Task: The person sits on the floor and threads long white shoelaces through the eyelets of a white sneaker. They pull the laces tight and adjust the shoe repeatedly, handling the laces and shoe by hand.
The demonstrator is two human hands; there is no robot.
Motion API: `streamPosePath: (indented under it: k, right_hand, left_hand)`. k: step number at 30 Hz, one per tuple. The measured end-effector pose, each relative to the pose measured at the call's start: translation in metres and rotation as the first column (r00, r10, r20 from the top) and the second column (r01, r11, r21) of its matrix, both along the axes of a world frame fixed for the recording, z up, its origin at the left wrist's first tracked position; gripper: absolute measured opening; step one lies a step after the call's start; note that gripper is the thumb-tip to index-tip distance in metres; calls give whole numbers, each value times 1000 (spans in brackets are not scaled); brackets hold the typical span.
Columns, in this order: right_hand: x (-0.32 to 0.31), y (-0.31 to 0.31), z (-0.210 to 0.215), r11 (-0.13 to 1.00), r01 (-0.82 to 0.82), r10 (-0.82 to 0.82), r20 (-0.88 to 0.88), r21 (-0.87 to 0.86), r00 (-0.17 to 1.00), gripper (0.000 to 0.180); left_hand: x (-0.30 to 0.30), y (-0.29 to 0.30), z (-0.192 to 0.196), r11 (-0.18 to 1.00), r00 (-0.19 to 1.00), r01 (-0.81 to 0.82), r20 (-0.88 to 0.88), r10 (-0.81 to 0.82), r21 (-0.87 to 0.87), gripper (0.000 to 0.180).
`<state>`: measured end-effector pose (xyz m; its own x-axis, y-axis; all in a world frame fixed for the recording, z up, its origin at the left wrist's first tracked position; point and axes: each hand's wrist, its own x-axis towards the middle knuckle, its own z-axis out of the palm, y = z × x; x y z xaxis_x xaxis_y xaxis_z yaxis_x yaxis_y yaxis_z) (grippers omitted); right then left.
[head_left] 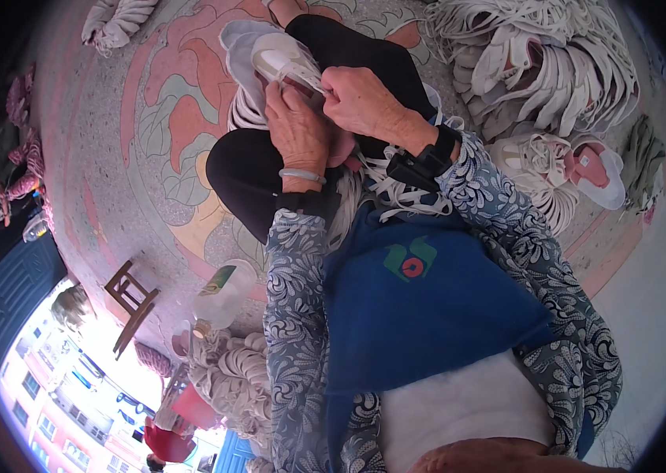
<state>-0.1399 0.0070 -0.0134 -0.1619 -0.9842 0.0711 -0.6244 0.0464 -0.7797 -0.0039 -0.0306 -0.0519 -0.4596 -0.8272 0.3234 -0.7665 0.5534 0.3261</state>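
A white and beige shoe upper (274,57) rests over my black-trousered knees, its toe end pointing away. My left hand (297,130) is closed on its near edge, thumb and fingers bent at the lacing opening. Just to the right, my right hand (368,102) pinches a white shoelace (304,77) at the side of that opening. Fingers partly hide where the lace meets the upper. Loose white laces (408,189) hang across my lap, above a blue apron (427,315). More pale uppers (246,110) are bunched beneath the one I hold.
At the far right lies a big heap of shoe uppers (577,91) with trailing laces. Nearer stands a laced upper (534,154) beside one with a pink lining (591,169). To the left are a wooden stool (144,303), a translucent plastic container (230,303) and stacked uppers (234,370).
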Motion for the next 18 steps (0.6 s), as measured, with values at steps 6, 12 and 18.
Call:
streamPosePath:
  k: [6, 12, 18]
  right_hand:
    - [-4, 0, -5, 1000, -19, 19, 17, -3, 1000, 14]
    - [-5, -4, -5, 998, -51, 51, 18, 29, 999, 24]
    - [-8, 6, 10, 991, -61, 33, 225, 121, 974, 29]
  left_hand:
    - [16, 34, 54, 992, 991, 117, -63, -121, -54, 39]
    - [21, 74, 54, 456, 875, 208, -373, 308, 865, 40]
    - [21, 58, 12, 98, 485, 476, -354, 800, 874, 36]
